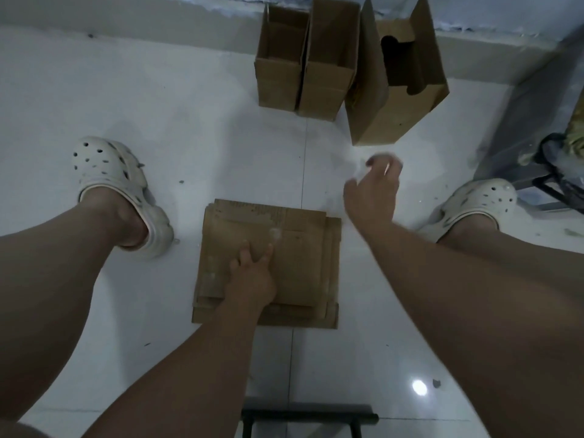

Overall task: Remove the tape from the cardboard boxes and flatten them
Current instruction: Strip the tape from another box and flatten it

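Position: the person looks down at a white tiled floor point(189, 121), with a leg at each side and a pale perforated clog on each foot, the left clog point(110, 172) and the right clog point(483, 200).

Task items: a stack of flattened cardboard point(300, 263) lies on the floor between the feet, its sheets slightly offset at the edges. A patch of clear tape point(274, 233) shows on the top sheet. Three cardboard boxes stand upright, tops open, by the base of the wall. The left box point(278, 74) and the middle box point(328, 67) touch side by side. The larger right box point(398, 90) stands just beside them, tilted, with a dark cut-out in one panel.

Left hand point(252, 273): it rests on the top sheet of the stack, its grip spread, fingers straight and pressed flat on the cardboard.

Right hand point(373, 191): raised over the floor between the stack and the right box, and heavily blurred. A pale smear shows at its fingertips; the state of its grip cannot be told.

Other: a dark metal frame point(556, 178) stands at the right edge.
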{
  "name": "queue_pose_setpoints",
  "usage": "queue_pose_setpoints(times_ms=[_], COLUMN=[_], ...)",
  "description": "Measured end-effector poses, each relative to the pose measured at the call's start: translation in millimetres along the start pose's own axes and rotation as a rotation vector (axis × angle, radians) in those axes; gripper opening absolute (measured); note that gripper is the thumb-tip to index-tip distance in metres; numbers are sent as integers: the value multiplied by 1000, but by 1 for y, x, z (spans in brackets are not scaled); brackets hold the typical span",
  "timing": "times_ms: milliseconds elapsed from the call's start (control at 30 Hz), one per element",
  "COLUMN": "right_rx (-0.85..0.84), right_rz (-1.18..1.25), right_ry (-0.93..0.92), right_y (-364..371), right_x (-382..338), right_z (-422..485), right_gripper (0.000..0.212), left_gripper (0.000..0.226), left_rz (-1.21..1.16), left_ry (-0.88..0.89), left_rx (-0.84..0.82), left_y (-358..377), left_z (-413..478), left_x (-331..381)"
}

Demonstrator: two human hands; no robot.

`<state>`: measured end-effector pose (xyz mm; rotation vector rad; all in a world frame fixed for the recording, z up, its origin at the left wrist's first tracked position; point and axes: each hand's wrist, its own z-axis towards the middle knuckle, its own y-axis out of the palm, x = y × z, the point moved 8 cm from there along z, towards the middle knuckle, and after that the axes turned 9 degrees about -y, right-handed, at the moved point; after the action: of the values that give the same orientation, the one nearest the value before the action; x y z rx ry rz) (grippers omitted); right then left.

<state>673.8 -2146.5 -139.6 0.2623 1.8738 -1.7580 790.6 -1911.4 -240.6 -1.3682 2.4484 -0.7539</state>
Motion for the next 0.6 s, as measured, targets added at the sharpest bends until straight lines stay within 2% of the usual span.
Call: queue_pose_setpoints(times_ms=[67,133,267,367,433,500,600], right_rx=[41,-32,-174,-284,-372,-381,-371], right_rz=[-95,-122,-310,-451,-551,-604,-591], right_ry=[-94,-140,-184,-107,-161,-221,-249], right_y=[-13,-13,-16,-18,-15,-19,-24], right_x=[-13,-18,-17,-7,-2,-1,-3], right_z=[34,59,96,116,124,131,132], right_gripper=[21,11,19,7,18,20,15], left_gripper=[78,79,72,54,42,35,36], left_rz=[31,56,76,16,-34,-56,-132], left_ry=[-2,0,46,95,113,98,95], left_rx=[4,-6,18,23,68,135,186], left_y=[-4,-6,-20,-38,-50,-60,-69], left_z=[2,3,7,5,3,1,0], left_x=[3,7,25,45,53,55,58])
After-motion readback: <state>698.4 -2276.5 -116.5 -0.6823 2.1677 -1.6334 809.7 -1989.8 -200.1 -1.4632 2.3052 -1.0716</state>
